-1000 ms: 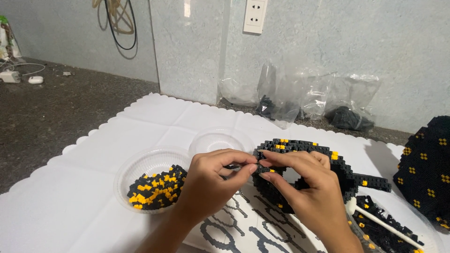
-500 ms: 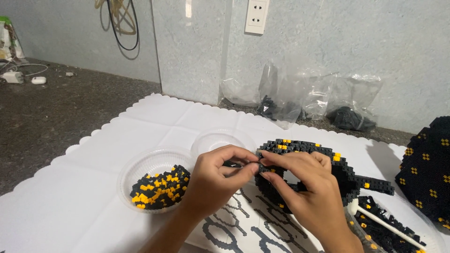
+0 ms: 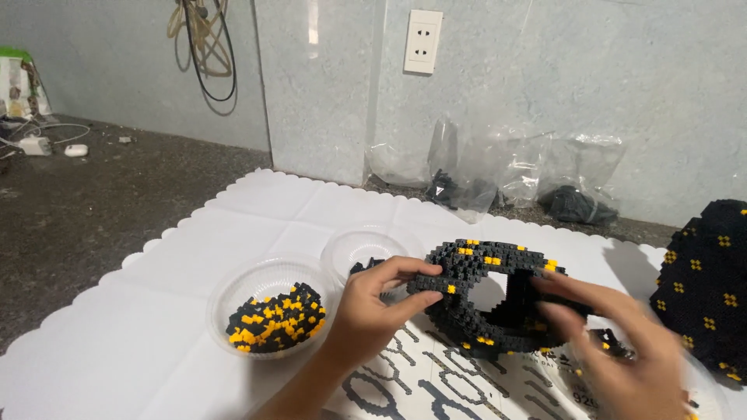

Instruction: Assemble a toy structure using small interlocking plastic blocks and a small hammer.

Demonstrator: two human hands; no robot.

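A black ring-shaped model built of small bricks with yellow studs (image 3: 486, 292) stands tilted over a printed sheet (image 3: 436, 381). My left hand (image 3: 373, 311) pinches the ring's left edge between thumb and fingers. Blurred with motion, my right hand (image 3: 622, 350) has its fingers spread, with the fingertips at the ring's right side; whether they grip it is unclear. A clear bowl (image 3: 272, 307) of loose black and yellow bricks sits left of my left hand.
A second clear bowl (image 3: 362, 249) holds a few black bricks. A large black domed piece with yellow studs (image 3: 704, 288) stands at the right. Plastic bags (image 3: 506, 175) lie along the wall. A white scalloped mat (image 3: 156, 311) covers the dark counter (image 3: 93, 194).
My hands, which were together at the ring's front, have parted. The right hand has swung to the ring's right side, and the ring's opening is uncovered.
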